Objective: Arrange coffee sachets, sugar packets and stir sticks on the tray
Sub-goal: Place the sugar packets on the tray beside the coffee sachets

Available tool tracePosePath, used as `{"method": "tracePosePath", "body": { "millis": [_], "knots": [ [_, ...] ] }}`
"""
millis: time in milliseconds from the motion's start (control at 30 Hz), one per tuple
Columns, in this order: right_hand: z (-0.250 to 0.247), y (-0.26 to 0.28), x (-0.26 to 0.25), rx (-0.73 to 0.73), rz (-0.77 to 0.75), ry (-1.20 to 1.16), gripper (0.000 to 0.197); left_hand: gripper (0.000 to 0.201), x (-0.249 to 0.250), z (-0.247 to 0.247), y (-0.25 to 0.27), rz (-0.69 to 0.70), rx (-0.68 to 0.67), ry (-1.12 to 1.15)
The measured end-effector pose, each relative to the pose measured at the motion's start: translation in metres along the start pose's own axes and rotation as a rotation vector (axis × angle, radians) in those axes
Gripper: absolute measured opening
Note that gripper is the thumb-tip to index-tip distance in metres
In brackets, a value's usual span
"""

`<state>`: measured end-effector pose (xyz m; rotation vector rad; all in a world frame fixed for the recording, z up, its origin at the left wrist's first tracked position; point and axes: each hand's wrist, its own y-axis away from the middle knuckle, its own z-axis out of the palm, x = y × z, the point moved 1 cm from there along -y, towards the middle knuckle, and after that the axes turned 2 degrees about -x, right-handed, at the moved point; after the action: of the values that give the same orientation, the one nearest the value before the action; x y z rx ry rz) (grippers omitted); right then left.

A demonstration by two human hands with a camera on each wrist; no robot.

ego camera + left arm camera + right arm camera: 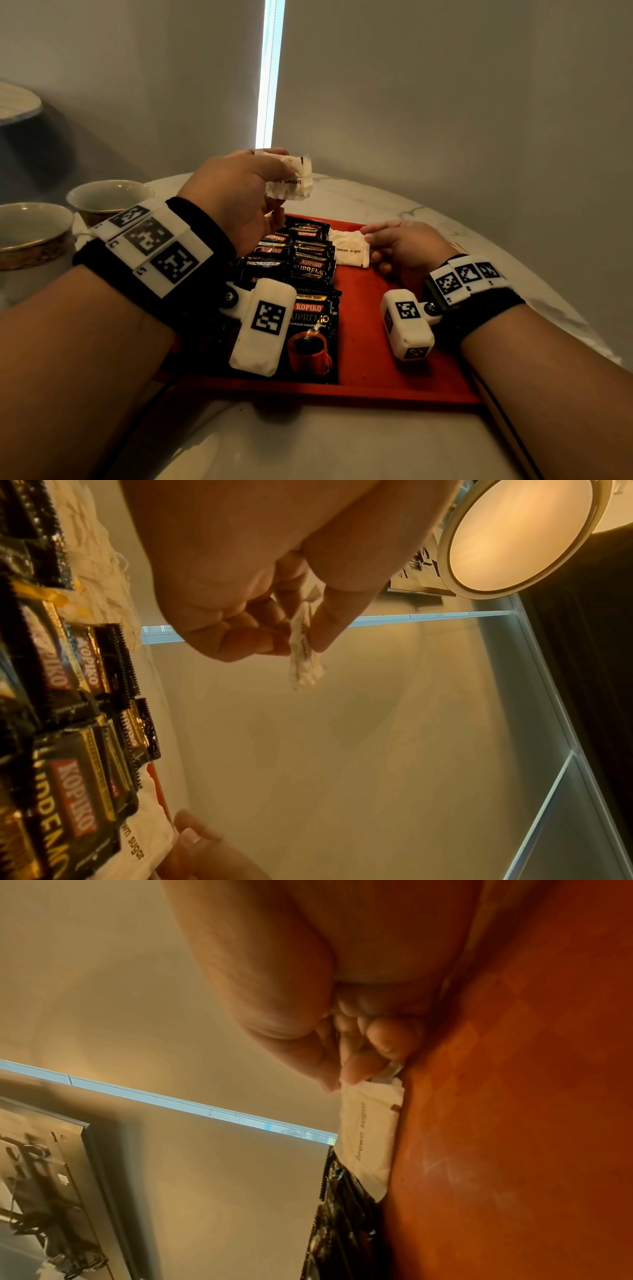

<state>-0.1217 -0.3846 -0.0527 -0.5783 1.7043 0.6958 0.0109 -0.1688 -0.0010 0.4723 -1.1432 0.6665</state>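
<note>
Crinkled paper sugar packets (291,178) pinched in left grip (236,202), another (349,251) seemingly under right grip (400,245).

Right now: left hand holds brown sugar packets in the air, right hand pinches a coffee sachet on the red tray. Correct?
Not quite. The right hand pinches a brown sugar packet on the red tray, not a coffee sachet; head view shows it. The left hand part is right.

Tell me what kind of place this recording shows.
Probably a hotel room or similar guest lodging, though that is a guess: a red tray of Kopiko coffee sachets on a round marble table, two gilt-trimmed cups beside it, and a blind-covered window behind.
</note>
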Motion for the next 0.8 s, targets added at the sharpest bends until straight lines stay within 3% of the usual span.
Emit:
{"method": "tracePosePath", "body": {
  "millis": [433,667,800],
  "knots": [
    [0.001,0.001,-0.006,0.096,-0.036,-0.086,0.018,0.021,0.000,0.001,0.004,0.025,0.017,-0.035],
    [0.003,0.010,-0.019,0.063,-0.116,-0.031,0.016,0.020,0.001,0.007,0.006,0.067,-0.020,0.032],
    [0.008,0.019,-0.031,0.033,-0.142,-0.136,0.013,0.024,0.001,0.010,0.007,0.059,-0.037,0.102]
  ]
}}
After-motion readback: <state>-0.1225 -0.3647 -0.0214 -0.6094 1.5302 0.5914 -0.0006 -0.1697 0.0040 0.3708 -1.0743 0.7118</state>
